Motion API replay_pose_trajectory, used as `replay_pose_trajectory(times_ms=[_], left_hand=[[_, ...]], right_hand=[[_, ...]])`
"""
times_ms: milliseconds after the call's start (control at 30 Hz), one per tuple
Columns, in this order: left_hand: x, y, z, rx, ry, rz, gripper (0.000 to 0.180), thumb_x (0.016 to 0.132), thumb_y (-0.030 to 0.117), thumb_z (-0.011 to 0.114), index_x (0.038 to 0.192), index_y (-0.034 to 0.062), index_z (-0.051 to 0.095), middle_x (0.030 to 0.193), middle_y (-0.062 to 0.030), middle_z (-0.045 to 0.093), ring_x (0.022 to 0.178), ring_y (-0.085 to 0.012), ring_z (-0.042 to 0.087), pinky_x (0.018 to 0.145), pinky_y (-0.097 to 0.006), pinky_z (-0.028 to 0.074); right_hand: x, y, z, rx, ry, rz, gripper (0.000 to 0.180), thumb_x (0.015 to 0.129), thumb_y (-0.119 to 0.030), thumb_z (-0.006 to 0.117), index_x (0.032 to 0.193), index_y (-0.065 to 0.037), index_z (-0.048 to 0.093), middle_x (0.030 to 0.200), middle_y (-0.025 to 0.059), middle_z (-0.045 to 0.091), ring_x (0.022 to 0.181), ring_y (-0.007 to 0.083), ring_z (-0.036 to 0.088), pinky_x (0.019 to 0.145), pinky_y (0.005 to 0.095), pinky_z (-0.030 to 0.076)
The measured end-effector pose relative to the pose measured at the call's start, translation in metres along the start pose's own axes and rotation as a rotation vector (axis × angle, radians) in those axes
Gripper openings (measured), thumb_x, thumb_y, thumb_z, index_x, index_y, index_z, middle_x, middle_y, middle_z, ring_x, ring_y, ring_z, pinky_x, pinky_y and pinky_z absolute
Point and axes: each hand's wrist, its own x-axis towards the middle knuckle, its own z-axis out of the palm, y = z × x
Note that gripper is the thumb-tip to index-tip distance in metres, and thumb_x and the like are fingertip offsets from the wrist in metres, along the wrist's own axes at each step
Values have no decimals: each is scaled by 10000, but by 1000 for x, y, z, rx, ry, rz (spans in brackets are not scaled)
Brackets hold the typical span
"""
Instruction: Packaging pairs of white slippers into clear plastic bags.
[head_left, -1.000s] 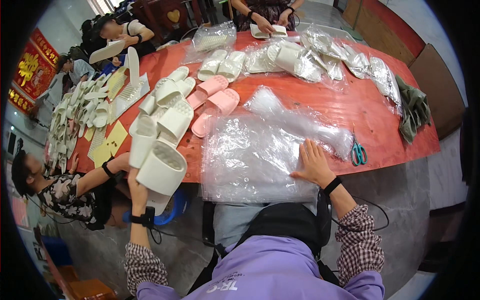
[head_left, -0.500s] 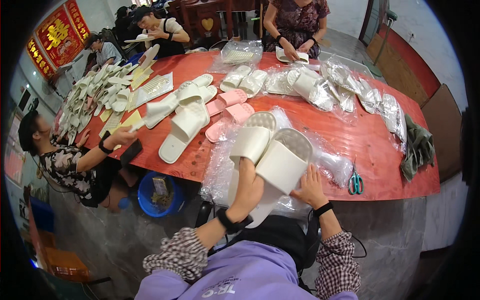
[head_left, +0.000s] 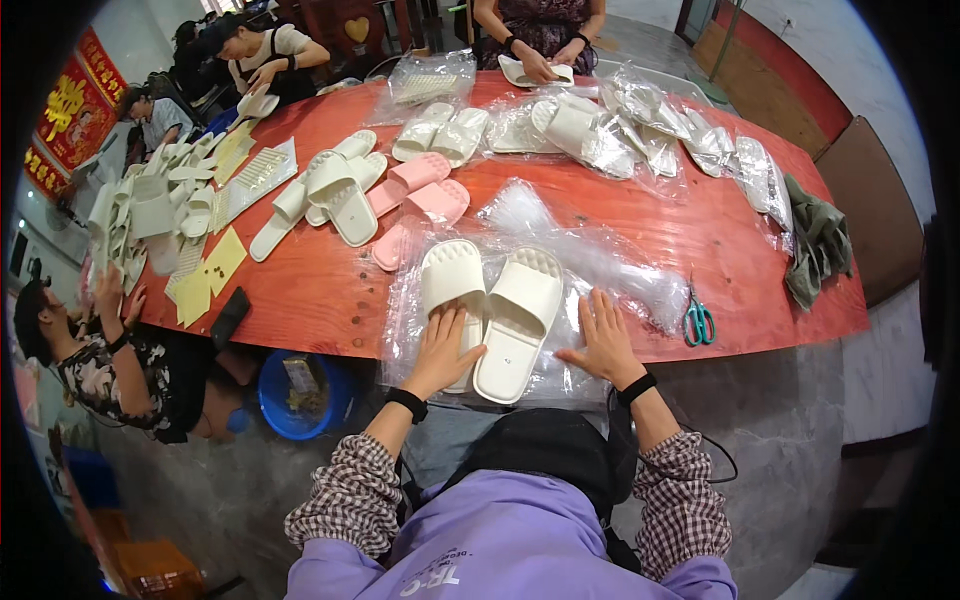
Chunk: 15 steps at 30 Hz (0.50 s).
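Two cream slippers lie side by side, toes away from me, on clear plastic bags (head_left: pixel 402 320) at the table's near edge. My left hand (head_left: pixel 440 350) rests on the left slipper (head_left: pixel 452 268), its fingers spread over the strap's near part and its thumb reaching toward the other one. That right slipper (head_left: pixel 526 290) shows its whole footbed and is tilted slightly. Flat on the plastic to its right is my right hand (head_left: pixel 606 345), fingers apart, holding nothing.
Teal-handled scissors (head_left: pixel 699 322) lie right of the crumpled plastic. Pink slippers (head_left: pixel 412 182) and a cream pair (head_left: pixel 440 135) sit farther off. Bagged slippers (head_left: pixel 590 130) line the back right, near a dark cloth (head_left: pixel 818 245). A blue bucket (head_left: pixel 345 405) stands below. Co-workers handle slippers around the red table (head_left: pixel 330 310).
The cream pair has gone from being lifted and tilted in my left hand to lying on the plastic. My left hand has opened out from its grip. The view has shifted a little.
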Motion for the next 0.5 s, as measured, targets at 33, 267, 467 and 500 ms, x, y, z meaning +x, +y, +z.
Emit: replay_pose_trajectory(times_ms=[33, 267, 467, 500], left_hand=[[1, 2, 5, 48, 32, 7, 765, 868, 459, 584, 1404, -25, 332, 1438, -227, 320, 1335, -442, 261, 1096, -517, 230], [-7, -2, 16, 262, 155, 53, 769, 832, 516, 596, 1414, 66, 372, 1396, -251, 364, 1294, -478, 305, 1105, -543, 208], [-4, 20, 15, 297, 183, 14, 830, 813, 519, 613, 1402, 2, 340, 1382, -282, 343, 1293, -516, 269, 1122, -570, 125], [-3, 21, 15, 291, 175, 22, 822, 817, 512, 608, 1391, -12, 341, 1379, -285, 334, 1291, -525, 256, 1118, -582, 120]], right_hand=[[-2, 2, 1, -14, -1, 17, 1068, 745, -687, 600, 1435, 54, 260, 1491, 306, 195, 1401, 439, 164, 1128, 531, 155], [-21, 24, -30, 508, 516, 210, 329, 912, -153, 580, 1200, 5, 581, 1266, 170, 555, 1154, 290, 535, 952, 366, 443], [-77, 105, -23, 831, 815, 724, 215, 920, -77, 521, 1083, 0, 638, 1012, 77, 656, 881, 138, 628, 733, 271, 523], [-81, 114, -17, 828, 801, 750, 210, 920, -71, 518, 1075, -3, 644, 967, 63, 657, 821, 132, 629, 687, 268, 525]])
